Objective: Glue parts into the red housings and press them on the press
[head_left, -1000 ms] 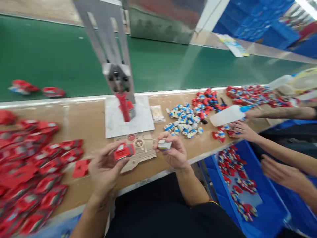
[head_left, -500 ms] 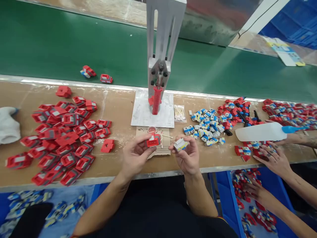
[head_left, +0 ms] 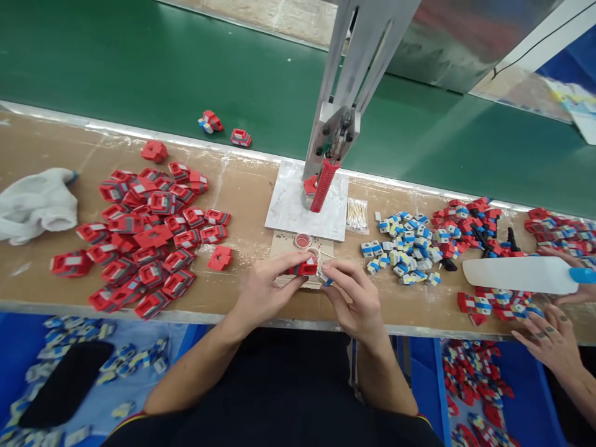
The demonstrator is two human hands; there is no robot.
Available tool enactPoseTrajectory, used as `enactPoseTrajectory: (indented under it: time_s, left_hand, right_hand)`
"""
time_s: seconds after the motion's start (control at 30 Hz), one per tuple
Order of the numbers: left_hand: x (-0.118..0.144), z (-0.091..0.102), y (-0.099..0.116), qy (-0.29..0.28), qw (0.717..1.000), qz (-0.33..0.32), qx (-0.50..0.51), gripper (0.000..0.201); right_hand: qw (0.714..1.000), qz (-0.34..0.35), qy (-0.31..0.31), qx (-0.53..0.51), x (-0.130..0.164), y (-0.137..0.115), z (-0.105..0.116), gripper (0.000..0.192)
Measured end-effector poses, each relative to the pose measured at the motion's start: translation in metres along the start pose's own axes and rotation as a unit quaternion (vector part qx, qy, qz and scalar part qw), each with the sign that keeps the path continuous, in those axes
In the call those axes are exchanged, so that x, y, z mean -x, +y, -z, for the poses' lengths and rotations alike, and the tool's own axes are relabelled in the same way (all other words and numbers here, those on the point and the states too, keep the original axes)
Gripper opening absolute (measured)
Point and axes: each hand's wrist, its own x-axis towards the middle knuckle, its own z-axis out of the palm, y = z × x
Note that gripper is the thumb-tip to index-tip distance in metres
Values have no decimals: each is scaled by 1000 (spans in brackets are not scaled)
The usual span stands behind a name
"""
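Observation:
Between the thumb and fingers of my left hand (head_left: pixel 267 287) is a red and grey plastic part (head_left: pixel 307 267) with a hollow in it. My right hand (head_left: pixel 356 299) pinches a small white, blue and yellow plastic part (head_left: pixel 325 277), mostly hidden by the fingers. The two parts are close together; whether they touch I cannot tell. Just beyond them, a small round dish of red stuff (head_left: pixel 302 240) sits on a piece of cardboard (head_left: pixel 279 243). Past that stands a metal hand press with a red handle (head_left: pixel 325 185) on a pale base plate (head_left: pixel 288 197).
Red parts (head_left: pixel 153 236) lie piled left, beside a white cloth (head_left: pixel 40 205). Right are cotton swabs (head_left: pixel 357 214), white-blue parts (head_left: pixel 410 245) and a white bottle (head_left: pixel 519 274). A co-worker's hand (head_left: pixel 554 338) rests at the right edge. A green belt (head_left: pixel 139 74) runs behind; blue bins (head_left: pixel 426 379) stand below.
My hands have brought the two parts closer together, and my right hand has turned its part over. The view has shifted left. The co-worker's lower hand has left the bin.

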Motion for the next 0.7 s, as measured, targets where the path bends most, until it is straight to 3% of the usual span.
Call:
enactPoseTrajectory:
  time_s: [0.1,0.33,0.53,0.63,0.7]
  left_hand:
    - [-4,8,6,-27,999,-7,-42,39]
    - [-4,10,10,-38,997,-18,-61,44]
    - [-5,14,17,-38,996,-30,-70,47]
    - [-5,13,15,1,998,-45,-36,33]
    - [-3,10,12,18,998,-63,9,32]
  right_hand:
    - [996,40,-58,48,-9,-2,7,64]
    - [988,85,-91,92,-10,0,3,65]
    - [988,113,-77,71,-8,4,0,62]
    - [989,138,-31,38,-5,11,-7,63]
    - [994,101,10,-26,-2,15,-12,60]
